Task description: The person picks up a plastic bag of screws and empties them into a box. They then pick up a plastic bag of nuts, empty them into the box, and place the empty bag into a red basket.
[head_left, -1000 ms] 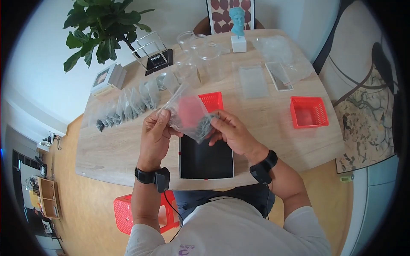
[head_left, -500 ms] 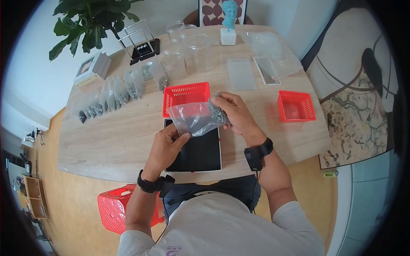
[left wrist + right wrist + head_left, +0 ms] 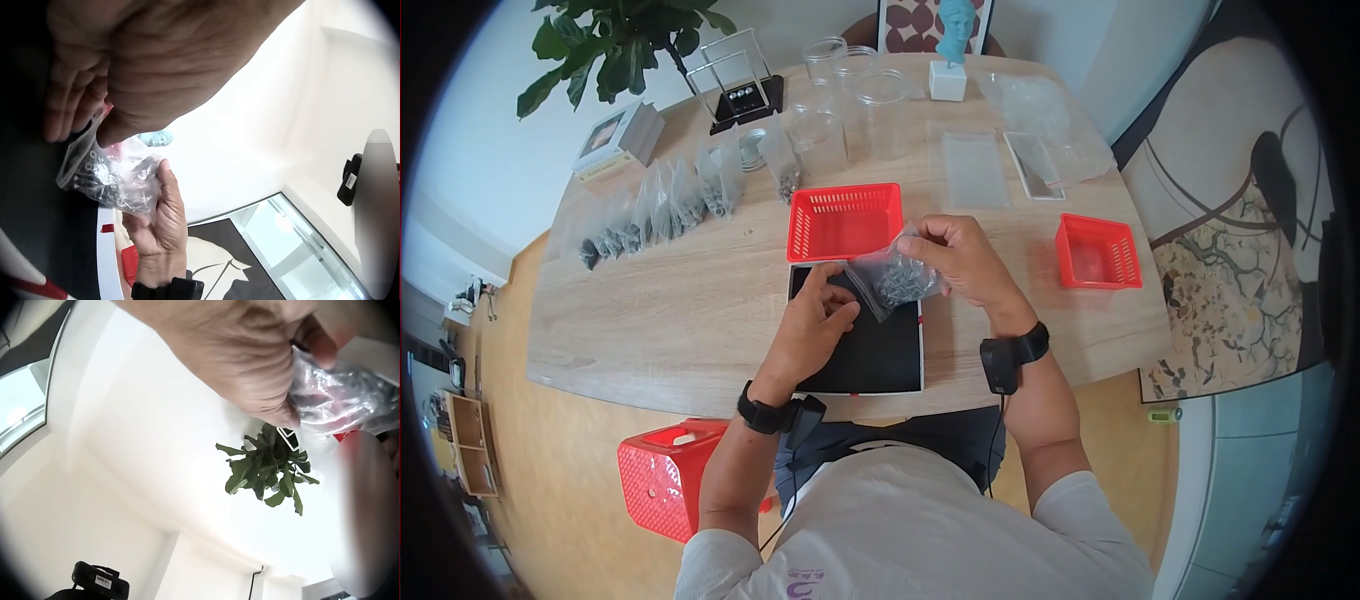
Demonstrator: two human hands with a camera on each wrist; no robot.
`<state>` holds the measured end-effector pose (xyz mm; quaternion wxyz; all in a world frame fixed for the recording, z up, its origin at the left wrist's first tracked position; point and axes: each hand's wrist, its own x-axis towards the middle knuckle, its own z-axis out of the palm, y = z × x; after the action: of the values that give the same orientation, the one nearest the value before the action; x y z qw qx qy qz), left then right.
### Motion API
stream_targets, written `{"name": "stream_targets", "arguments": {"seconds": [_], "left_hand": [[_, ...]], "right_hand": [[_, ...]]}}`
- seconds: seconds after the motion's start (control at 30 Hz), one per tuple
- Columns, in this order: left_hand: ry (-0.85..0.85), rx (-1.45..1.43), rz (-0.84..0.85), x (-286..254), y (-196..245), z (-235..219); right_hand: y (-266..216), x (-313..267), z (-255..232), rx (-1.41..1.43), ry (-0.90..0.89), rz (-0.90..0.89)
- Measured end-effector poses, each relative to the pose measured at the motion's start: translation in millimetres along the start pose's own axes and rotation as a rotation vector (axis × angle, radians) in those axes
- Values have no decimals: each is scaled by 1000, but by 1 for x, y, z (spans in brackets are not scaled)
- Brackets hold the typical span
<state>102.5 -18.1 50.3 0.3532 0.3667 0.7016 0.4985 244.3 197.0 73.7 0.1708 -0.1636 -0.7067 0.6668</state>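
A clear plastic bag with small grey metal pieces that look like screws is tilted over a black-lined tray. My right hand pinches it by its upper right end, thumb in front. The bag's mouth edge points down and left, toward my left hand. Relaxed, partly bent fingers of the left hand lie beside that edge, with the thumb tip right at it. In the left wrist view, the pieces show through the bag below the left thumb.
Red baskets stand behind the tray and at the right. A row of filled bags lines the left, near another bag. Clear jars, flat empty bags and a blue bust are farther back.
The bag has swung from above the rear basket down over the tray, its mouth now lower left. My left hand has let go of the bag's edge; my right still holds it.
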Motion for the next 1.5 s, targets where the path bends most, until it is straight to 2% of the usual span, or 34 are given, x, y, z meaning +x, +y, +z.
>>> {"name": "stream_targets", "arguments": {"seconds": [0.43, 0.53, 0.6, 0.7, 0.77, 0.83, 0.9, 1.03, 1.23, 1.33, 1.4, 1.5], "left_hand": [[146, 212, 85, -4, 0, 4], [220, 211, 137, -4, -3, 4], [223, 341, 289, -2, -9, 1], [207, 449, 319, -3, -2, -3], [171, 390, 305, -5, 6, -3], [135, 329, 288, -7, 13, -2], [84, 277, 238, -9, 16, -2], [94, 321, 277, -5, 4, -3], [78, 293, 265, -7, 9, -4], [56, 231, 167, -10, 13, -4], [93, 277, 291, -6, 5, -3], [145, 207, 303, -3, 8, -1]], "right_hand": [[-5, 2, 5, -1, -104, -24], [-15, 2, 11, 8, -164, -54], [-26, 3, 13, -44, -194, -49], [-43, 5, 20, -149, -231, -72], [-55, 6, 25, -208, -243, -103], [-67, 6, 29, -440, -233, -240], [-78, 3, 33, -492, -220, -271], [-85, 1, 38, -668, -217, -367], [-86, -7, 42, -687, -174, -452], [-87, -7, 43, -662, -139, -497], [-98, -9, 42, -650, -155, -442], [-100, -6, 33, -597, -172, -367]]}}
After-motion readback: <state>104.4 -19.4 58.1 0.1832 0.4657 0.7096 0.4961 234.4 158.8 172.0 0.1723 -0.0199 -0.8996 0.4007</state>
